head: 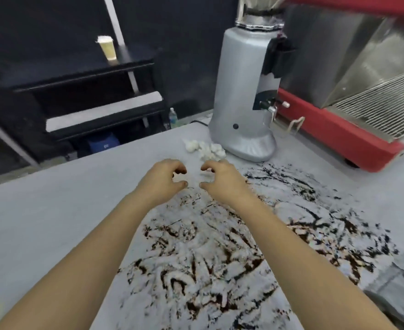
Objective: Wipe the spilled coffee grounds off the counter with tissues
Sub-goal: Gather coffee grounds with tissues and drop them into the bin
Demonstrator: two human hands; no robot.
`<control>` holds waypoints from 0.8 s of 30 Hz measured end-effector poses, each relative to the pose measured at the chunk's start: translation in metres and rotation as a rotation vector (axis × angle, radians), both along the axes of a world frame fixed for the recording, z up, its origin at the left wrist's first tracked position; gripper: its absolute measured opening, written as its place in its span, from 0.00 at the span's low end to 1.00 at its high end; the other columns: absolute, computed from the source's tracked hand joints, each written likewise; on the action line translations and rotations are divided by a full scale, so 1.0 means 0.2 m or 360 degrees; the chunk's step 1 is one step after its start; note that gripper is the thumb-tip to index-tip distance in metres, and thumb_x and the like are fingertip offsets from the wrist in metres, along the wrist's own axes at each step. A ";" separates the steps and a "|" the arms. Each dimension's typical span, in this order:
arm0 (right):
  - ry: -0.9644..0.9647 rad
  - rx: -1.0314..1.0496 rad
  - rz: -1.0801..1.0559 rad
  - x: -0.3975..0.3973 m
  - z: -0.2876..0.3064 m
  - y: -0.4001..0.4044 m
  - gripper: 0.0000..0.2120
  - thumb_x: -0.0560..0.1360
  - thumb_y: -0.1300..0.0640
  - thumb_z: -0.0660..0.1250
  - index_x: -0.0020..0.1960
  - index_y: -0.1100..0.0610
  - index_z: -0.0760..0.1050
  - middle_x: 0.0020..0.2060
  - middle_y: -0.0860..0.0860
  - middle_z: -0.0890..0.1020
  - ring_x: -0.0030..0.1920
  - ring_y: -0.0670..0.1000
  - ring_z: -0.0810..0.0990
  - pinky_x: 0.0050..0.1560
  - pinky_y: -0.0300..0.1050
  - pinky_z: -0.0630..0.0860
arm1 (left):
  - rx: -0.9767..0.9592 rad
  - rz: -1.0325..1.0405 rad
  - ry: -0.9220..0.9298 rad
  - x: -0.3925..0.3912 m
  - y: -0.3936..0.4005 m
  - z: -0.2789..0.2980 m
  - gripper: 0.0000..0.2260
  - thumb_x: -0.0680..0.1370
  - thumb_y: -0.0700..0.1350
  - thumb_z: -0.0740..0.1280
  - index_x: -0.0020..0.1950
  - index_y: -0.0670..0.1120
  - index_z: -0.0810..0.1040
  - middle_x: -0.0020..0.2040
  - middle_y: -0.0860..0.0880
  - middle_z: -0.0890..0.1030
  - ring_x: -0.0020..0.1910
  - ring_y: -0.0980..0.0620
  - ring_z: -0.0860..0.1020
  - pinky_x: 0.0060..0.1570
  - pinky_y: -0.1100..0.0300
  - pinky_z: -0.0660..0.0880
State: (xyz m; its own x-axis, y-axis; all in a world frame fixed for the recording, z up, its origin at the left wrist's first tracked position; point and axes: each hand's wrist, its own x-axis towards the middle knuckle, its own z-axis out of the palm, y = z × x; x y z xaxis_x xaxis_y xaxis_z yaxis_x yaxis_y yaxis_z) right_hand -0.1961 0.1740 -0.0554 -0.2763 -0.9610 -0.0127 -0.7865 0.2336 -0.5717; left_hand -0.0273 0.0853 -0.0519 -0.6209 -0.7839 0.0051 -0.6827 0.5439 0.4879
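Dark coffee grounds point(232, 246) are smeared in streaks over the pale grey counter point(65, 210), from the middle toward the right and the near edge. Crumpled white tissues point(205, 148) lie in a small heap at the far side, just left of the grinder's base. My left hand point(165, 179) and my right hand point(222, 179) hover side by side just short of the tissues. On both, the fingers are curled and the thumbs held apart. I see nothing gripped in either hand.
A tall silver coffee grinder point(246, 96) stands behind the tissues. A red and steel espresso machine point(353, 96) fills the right back. Beyond the counter's far edge is a black shelf unit point(89, 86) with a paper cup point(107, 47) on top.
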 end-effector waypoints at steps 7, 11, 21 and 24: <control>0.0432 0.0146 0.0148 -0.04 -0.23 -0.25 0.20 0.76 0.55 0.64 0.68 0.52 0.68 0.64 0.57 0.70 0.62 0.59 0.68 0.56 0.52 0.72 | -0.0086 0.0008 -0.0333 -0.07 -0.26 -0.17 0.30 0.78 0.52 0.67 0.78 0.54 0.59 0.79 0.49 0.56 0.73 0.42 0.60 0.68 0.45 0.66; 0.0570 -0.0014 0.0202 -0.02 -0.29 -0.23 0.12 0.76 0.62 0.61 0.59 0.57 0.74 0.57 0.56 0.76 0.56 0.57 0.70 0.49 0.51 0.74 | -0.0139 -0.0026 -0.0532 -0.08 -0.27 -0.27 0.26 0.81 0.55 0.60 0.78 0.55 0.59 0.80 0.50 0.56 0.72 0.42 0.61 0.66 0.46 0.68; 0.0427 -0.0109 0.0268 0.04 -0.29 -0.04 0.11 0.75 0.69 0.64 0.53 0.58 0.77 0.47 0.54 0.78 0.51 0.55 0.72 0.44 0.49 0.75 | -0.0237 -0.0017 -0.0153 -0.02 -0.02 -0.31 0.11 0.79 0.42 0.63 0.59 0.49 0.78 0.58 0.48 0.76 0.57 0.45 0.69 0.54 0.51 0.72; 0.0229 -0.0096 0.0177 0.02 -0.22 0.08 0.12 0.75 0.68 0.63 0.54 0.58 0.79 0.48 0.54 0.79 0.50 0.55 0.75 0.47 0.51 0.77 | -0.0043 -0.0056 -0.0068 -0.03 0.07 -0.25 0.10 0.78 0.45 0.64 0.58 0.50 0.79 0.55 0.49 0.79 0.56 0.46 0.73 0.53 0.50 0.74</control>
State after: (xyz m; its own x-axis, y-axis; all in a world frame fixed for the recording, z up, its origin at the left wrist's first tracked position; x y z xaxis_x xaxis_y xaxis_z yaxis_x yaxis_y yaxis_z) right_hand -0.1921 0.1897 -0.1001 -0.1629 -0.9836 0.0780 -0.8801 0.1092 -0.4620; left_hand -0.0335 0.0995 -0.1014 -0.6480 -0.7617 -0.0008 -0.6828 0.5804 0.4436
